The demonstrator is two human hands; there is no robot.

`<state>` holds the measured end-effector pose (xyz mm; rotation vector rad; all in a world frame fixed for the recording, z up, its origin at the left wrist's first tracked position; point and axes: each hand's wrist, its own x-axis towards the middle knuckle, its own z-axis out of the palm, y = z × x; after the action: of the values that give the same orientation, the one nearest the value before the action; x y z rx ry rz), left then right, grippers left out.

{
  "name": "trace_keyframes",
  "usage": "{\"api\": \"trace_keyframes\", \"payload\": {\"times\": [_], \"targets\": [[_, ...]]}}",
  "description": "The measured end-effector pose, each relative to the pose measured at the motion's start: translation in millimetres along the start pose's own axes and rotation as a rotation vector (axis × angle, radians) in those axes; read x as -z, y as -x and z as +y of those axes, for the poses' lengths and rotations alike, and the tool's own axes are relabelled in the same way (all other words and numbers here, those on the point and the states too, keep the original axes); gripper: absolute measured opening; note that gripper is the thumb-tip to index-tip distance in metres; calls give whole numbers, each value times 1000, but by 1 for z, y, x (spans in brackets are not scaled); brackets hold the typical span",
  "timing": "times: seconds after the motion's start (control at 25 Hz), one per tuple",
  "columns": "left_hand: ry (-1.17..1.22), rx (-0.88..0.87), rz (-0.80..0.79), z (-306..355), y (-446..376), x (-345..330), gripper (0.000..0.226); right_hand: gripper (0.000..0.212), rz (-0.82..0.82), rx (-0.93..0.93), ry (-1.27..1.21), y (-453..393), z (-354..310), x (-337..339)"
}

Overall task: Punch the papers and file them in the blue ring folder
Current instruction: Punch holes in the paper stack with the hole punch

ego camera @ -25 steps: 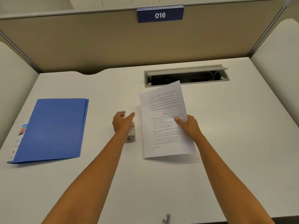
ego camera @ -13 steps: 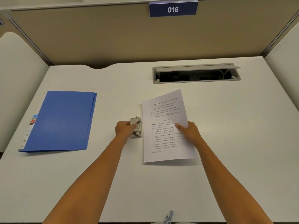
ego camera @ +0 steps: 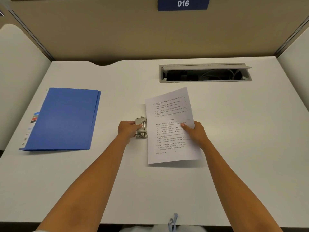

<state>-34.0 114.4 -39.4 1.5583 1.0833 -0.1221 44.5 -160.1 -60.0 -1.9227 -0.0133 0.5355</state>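
Observation:
A printed sheet of paper [ego camera: 170, 131] lies tilted on the white desk [ego camera: 234, 148], its left edge at the mouth of a small metal hole punch [ego camera: 141, 128]. My left hand [ego camera: 127, 130] grips the punch from the left, fingers curled over its lever. My right hand [ego camera: 194, 132] pinches the paper's right edge, thumb on top of the print. The blue ring folder [ego camera: 65, 119] lies shut at the left of the desk, apart from both hands.
An open cable tray [ego camera: 205, 73] is sunk into the desk behind the paper. Beige partition walls [ego camera: 117, 34] close off the back and sides. A blue sign reading 016 [ego camera: 183, 4] hangs on the back wall.
My left hand came down onto the hole punch and now grips it. The paper's left edge has slid up to the punch. The camera view shifted slightly left.

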Motion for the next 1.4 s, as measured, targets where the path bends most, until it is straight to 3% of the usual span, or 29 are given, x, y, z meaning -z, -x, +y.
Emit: {"api": "trace_keyframes", "payload": {"times": [0.84,1.04,1.4], "targets": [[65,40,-30,-1,-6,-2,35,31,-23,10,27,1,2,-22],[70,33,-57,-2,-6,-2,28,34,-33,-56,9,2,11,-24],[61,47,-119,-2,-3,-7,36,40,-6,-127,-104,0,20,-17]]}}
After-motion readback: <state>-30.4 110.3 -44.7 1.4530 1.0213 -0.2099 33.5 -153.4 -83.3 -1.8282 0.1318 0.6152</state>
